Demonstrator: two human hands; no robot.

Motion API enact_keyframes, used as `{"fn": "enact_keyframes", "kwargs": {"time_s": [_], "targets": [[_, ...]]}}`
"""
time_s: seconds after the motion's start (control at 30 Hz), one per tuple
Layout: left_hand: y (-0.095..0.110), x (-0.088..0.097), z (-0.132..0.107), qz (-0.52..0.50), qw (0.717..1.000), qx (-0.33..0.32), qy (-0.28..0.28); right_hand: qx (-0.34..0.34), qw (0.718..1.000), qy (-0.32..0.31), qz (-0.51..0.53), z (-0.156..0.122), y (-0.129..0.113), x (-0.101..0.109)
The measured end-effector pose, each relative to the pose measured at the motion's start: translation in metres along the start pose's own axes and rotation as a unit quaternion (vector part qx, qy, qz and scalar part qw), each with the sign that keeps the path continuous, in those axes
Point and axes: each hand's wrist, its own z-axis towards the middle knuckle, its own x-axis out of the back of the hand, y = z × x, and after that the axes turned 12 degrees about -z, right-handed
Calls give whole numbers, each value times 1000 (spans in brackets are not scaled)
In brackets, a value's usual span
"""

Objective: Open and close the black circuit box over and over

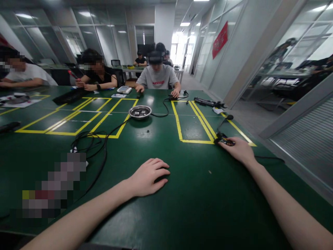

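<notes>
Our left hand (148, 177) rests flat on the green table (182, 215); our right hand (240, 150) grips a small black device (225, 141) by the right edge, touching yellow tape (197, 141).

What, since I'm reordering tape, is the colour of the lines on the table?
Yellow tape lines on the green table, best seen in the head view.

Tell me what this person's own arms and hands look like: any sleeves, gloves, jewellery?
Both are bare. The left hand and right hand wear no gloves, and no rings, watch or wristband can be seen. No sleeve comes into view, and nothing is strapped or marked on them.
</notes>
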Motion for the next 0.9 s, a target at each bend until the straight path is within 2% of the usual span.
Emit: {"fn": "enact_keyframes", "kwargs": {"time_s": [0.07, 0.13, 0.23, 0.3, 0.33, 0.43, 0.53, 0.77, 0.9], "targets": [[0, -2, 0, -1, 1000, 1, 2, 72, 996, -33, 33, -13, -34, 3], [0, -3, -1, 8, 1000, 5, 17, 199, 974, -54, 91, -35, -75, 6], [2, -2, 0, 15, 998, -1, 55, 379, 905, -84, 173, -79, -132, 11], [3, 0, 2, -1, 998, -9, 62, 457, 861, -106, 196, -104, -158, 15], [4, 1, 2, -11, 998, -10, 60, 475, 851, -111, 193, -113, -166, 16], [4, 3, 4, -20, 998, -3, 55, 487, 844, -108, 196, -124, -172, 18], [5, 3, 4, -20, 998, 10, 53, 480, 844, -98, 216, -120, -168, 17], [-3, -1, 0, -29, 998, 17, 48, 431, 821, -29, 372, -112, -161, 17], [-10, -2, -2, -30, 998, 19, 47, 444, 816, -36, 369, -113, -160, 15]]}}
